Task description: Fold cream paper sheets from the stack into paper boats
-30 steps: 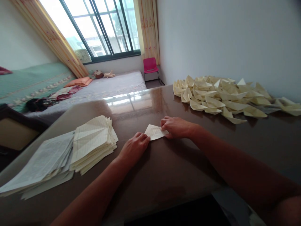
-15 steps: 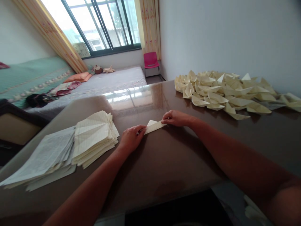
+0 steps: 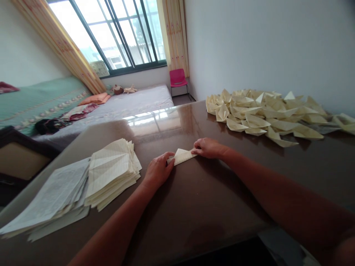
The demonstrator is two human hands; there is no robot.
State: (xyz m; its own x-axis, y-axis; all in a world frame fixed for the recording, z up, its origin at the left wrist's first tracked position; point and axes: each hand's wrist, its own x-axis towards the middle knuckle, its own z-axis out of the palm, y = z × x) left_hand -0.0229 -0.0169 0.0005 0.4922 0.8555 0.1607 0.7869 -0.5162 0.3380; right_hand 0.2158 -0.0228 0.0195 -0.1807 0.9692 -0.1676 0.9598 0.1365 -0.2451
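A small folded piece of cream paper (image 3: 181, 156) lies on the dark glossy table (image 3: 199, 199) between my hands. My left hand (image 3: 159, 170) pinches its left end with curled fingers. My right hand (image 3: 208, 147) pinches its right end, fingers closed on the corner. Left of my left hand sits a stack of creased lined sheets (image 3: 111, 170), with flatter sheets (image 3: 50, 199) beside it.
A large heap of folded paper boats (image 3: 266, 112) covers the far right of the table by the white wall. Beyond the table are a bed (image 3: 122, 105), a pink chair (image 3: 177, 77), curtains and a window. A dark chair back (image 3: 19, 147) stands at the left.
The paper went from a flat sheet under my fingers to a narrower folded strip held at both ends. My hands stayed almost in place; the camera shifted slightly.
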